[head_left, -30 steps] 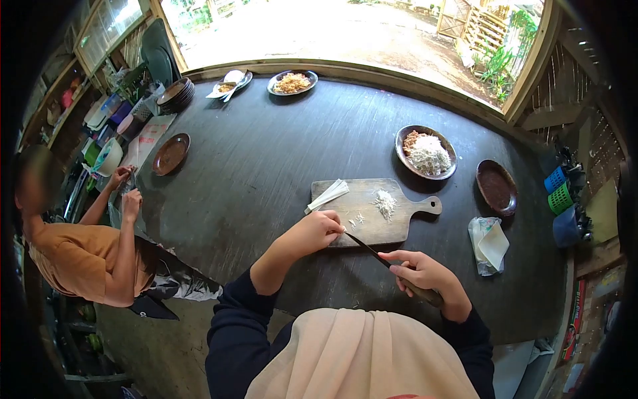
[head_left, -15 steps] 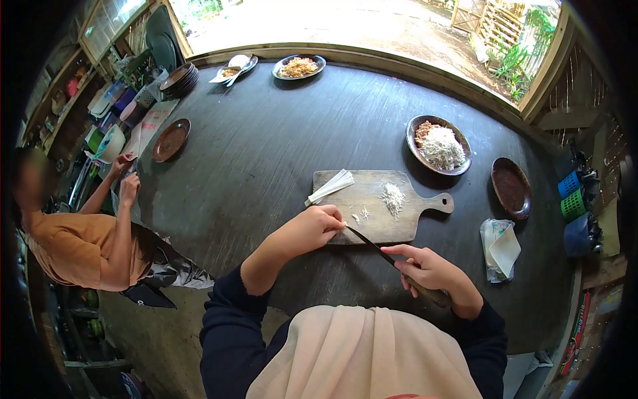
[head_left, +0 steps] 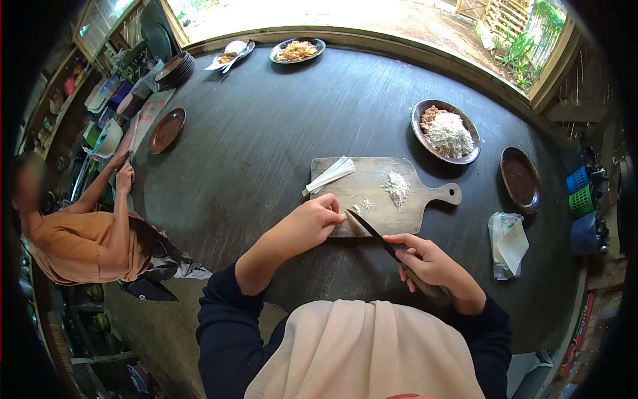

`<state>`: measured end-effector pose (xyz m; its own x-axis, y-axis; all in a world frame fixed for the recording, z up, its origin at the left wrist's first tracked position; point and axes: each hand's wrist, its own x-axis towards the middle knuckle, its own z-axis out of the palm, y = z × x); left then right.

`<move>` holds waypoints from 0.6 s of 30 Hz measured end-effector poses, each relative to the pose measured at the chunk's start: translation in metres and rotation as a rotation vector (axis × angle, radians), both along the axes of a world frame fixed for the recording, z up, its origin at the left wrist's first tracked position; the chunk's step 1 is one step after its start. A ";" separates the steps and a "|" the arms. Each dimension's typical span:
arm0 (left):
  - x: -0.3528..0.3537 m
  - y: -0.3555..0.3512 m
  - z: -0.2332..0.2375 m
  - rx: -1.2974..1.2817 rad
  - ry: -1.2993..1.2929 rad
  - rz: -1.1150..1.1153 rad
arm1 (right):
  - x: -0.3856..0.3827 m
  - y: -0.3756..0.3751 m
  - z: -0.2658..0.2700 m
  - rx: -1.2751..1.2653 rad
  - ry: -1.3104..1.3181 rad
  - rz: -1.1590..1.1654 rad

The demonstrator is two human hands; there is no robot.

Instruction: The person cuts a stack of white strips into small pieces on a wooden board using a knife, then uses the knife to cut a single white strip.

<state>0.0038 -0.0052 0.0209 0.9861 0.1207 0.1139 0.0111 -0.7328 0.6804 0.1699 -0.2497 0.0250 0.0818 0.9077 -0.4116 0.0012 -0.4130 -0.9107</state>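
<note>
My right hand (head_left: 428, 266) is closed round the handle of a knife (head_left: 373, 232), its index finger stretched along the blade. The blade points up and left, its tip over the near edge of a wooden cutting board (head_left: 409, 225). Close to the tip, my left hand (head_left: 312, 223) pinches a small pale piece at the board's near left corner; most of that piece is hidden by the fingers. On the board lie a bundle of white strips (head_left: 330, 175), a small heap of fine white shreds (head_left: 397, 189) and a few loose shreds.
Beyond the board is a plate (head_left: 445, 132) of white shreds and brownish food. An oval brown dish (head_left: 521, 179) and a plastic packet (head_left: 508, 245) lie at right. Further off are a plate of food (head_left: 297, 51) and a brown plate (head_left: 167, 131). Another person (head_left: 86, 239) stands at left.
The knife tip has lifted slightly away from my left fingertips. My view has shifted a little. The other person's hands have moved slightly.
</note>
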 end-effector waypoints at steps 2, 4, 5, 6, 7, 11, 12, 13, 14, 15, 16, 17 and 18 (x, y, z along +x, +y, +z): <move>0.000 0.000 -0.002 0.000 0.000 0.000 | -0.001 0.001 0.003 0.022 0.006 -0.016; 0.000 0.000 -0.003 -0.001 0.005 0.000 | -0.003 0.002 0.008 -0.036 0.028 -0.004; 0.000 0.000 -0.003 -0.015 0.005 -0.001 | -0.003 0.002 0.007 -0.037 0.030 -0.004; 0.000 0.000 -0.004 -0.028 0.005 -0.003 | -0.002 0.002 0.005 -0.036 0.004 -0.021; 0.000 0.000 -0.004 -0.030 0.007 -0.002 | -0.002 0.002 0.004 -0.035 -0.022 -0.036; -0.001 0.000 -0.004 -0.008 -0.006 -0.009 | -0.005 0.002 0.002 -0.005 -0.021 -0.121; -0.001 0.000 -0.004 -0.009 -0.017 -0.017 | -0.007 0.002 0.003 -0.005 -0.018 -0.103; -0.001 0.000 -0.004 -0.010 -0.015 -0.017 | -0.008 0.002 0.003 -0.004 -0.013 -0.084; -0.001 -0.001 -0.004 -0.011 -0.010 -0.013 | -0.011 0.002 0.003 -0.005 -0.010 -0.085; -0.001 -0.002 -0.004 -0.013 -0.005 -0.009 | -0.014 0.002 0.002 0.019 -0.058 -0.064; -0.001 -0.002 -0.004 -0.016 -0.003 -0.010 | -0.017 0.002 0.003 0.043 -0.107 -0.043; -0.001 -0.002 -0.004 -0.016 -0.014 -0.011 | -0.020 0.002 0.006 0.027 -0.111 -0.047; -0.001 -0.002 -0.005 -0.017 -0.025 -0.012 | -0.023 0.002 0.006 0.023 -0.109 -0.047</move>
<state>0.0030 -0.0074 0.0161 0.9843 0.1112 0.1369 -0.0149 -0.7212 0.6925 0.1472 -0.2480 0.0309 0.1678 0.9108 -0.3771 0.0820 -0.3941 -0.9154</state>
